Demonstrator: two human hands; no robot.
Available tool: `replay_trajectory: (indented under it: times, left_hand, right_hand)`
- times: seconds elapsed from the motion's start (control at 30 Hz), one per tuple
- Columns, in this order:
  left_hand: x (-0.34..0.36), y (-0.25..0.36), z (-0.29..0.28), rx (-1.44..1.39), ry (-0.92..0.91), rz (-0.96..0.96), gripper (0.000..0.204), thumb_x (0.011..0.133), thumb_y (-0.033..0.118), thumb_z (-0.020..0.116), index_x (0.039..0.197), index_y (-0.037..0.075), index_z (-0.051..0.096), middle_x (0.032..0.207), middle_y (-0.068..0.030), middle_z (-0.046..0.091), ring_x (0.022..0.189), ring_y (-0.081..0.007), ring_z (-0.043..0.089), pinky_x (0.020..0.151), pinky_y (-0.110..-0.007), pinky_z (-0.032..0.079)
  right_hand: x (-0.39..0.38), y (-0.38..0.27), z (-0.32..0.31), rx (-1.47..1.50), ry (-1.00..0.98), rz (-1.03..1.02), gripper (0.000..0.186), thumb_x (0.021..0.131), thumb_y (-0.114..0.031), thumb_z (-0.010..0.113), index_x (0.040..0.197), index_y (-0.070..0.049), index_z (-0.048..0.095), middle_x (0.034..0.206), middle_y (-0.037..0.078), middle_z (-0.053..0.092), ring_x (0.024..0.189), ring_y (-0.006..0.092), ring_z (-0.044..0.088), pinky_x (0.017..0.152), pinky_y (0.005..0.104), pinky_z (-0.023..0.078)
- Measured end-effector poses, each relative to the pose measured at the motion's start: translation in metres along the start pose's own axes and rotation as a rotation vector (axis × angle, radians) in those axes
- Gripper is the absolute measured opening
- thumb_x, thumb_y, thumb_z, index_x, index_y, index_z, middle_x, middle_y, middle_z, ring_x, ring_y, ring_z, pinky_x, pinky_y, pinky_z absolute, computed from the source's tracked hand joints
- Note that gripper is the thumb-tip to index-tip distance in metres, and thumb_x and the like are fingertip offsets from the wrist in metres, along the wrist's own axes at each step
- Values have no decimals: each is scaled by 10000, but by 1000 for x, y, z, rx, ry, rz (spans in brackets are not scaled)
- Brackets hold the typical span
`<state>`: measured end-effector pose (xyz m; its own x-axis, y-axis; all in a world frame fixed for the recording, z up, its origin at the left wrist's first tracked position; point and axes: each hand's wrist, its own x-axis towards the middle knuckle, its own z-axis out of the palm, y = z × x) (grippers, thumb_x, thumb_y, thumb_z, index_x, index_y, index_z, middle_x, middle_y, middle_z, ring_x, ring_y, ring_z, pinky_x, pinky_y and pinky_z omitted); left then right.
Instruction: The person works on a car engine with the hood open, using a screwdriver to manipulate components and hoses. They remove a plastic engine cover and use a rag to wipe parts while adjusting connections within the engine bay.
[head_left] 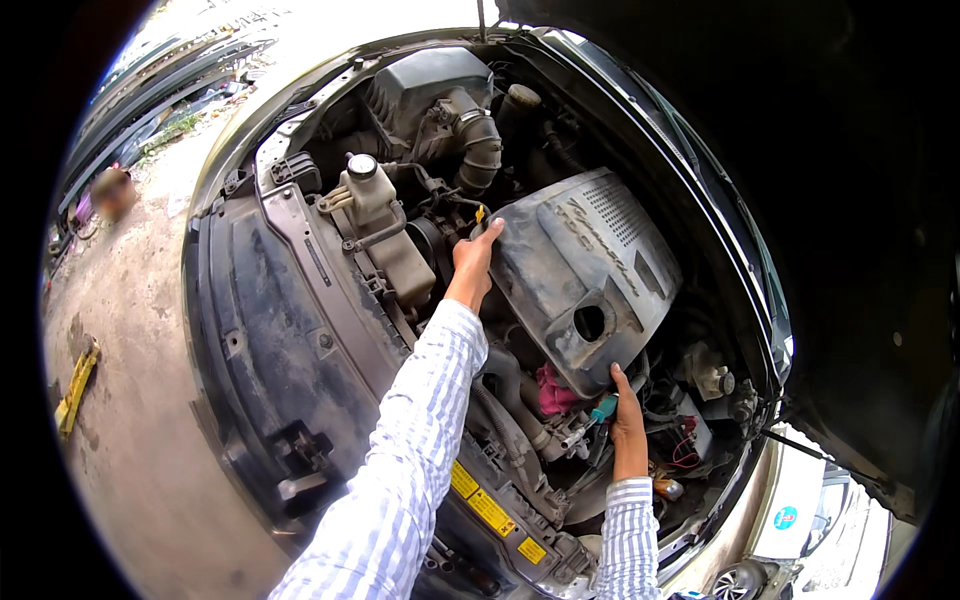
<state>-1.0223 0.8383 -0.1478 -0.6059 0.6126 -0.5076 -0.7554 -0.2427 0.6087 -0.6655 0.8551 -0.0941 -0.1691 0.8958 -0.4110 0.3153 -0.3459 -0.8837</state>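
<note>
A dusty grey-black plastic engine cover (570, 270) with a round hole and a slotted grille lies tilted over the engine. My left hand (475, 264) grips its left edge, the thumb on top and the other fingers hidden beneath. At the cover's near right corner, my right hand (627, 425) holds the edge the same way, thumb uppermost. Close to the right hand are a pink cloth (556, 391) and a teal-handled item (604, 408), partly hidden. A yellow dipstick handle (480, 213) stands just beyond my left hand.
An off-white fluid reservoir (388, 235) sits left of the cover, with a black air filter box (430, 85) and ribbed hose (480, 150) beyond. The raised hood (860, 250) hangs at the right. A yellow object (76, 388) lies on the ground.
</note>
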Motion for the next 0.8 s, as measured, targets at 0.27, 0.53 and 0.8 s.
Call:
replay_trajectory:
  times: [0.27,0.53,0.8]
  left_hand:
    - [-50,45,43,82,-332,425,473,913,342,770,1206,-5,638,1061,-73,710,968,-153,663,819,-359,543]
    - [-62,56,44,-42,-657,198,741,970,584,601,1419,16,442,1241,-147,622,1070,-271,666,841,-363,571]
    - [-26,129,122,342,-555,453,864,904,644,642,1405,-42,481,1213,-172,588,997,-283,631,803,-408,583]
  right_hand:
    - [-27,-56,9,233,217,42,590,865,-620,694,1089,-75,669,775,-25,647,571,93,549,486,267,400]
    - [-6,-116,-59,127,111,-122,444,895,-540,668,1072,-133,647,831,-11,650,552,144,560,440,258,415]
    - [-17,-205,-70,232,-183,-214,592,975,-632,502,760,-80,532,527,16,434,350,141,335,340,262,250]
